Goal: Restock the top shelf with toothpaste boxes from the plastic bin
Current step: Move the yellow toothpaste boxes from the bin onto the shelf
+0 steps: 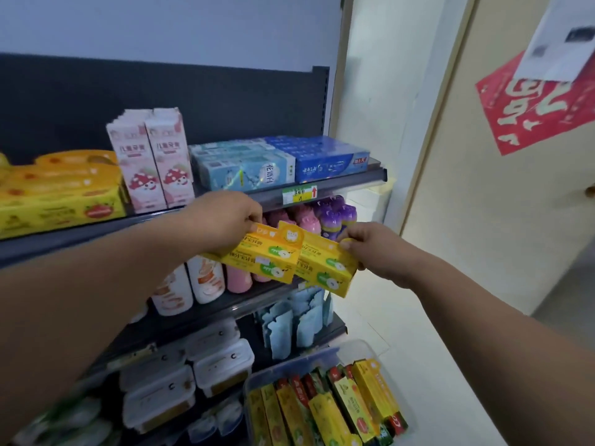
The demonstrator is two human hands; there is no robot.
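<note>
The two yellow toothpaste boxes held in front of the shelves are printed card with a slight sheen. The plastic bin near the floor is clear, smooth plastic with glossy walls. The top shelf looks like dark painted metal, matt, with a perforated back panel behind it. The blue boxes at its right end are glossy card, catching light. The white bottles one shelf down are smooth shiny plastic. The door on the right has a matt cream finish, with a red paper poster on it.
</note>
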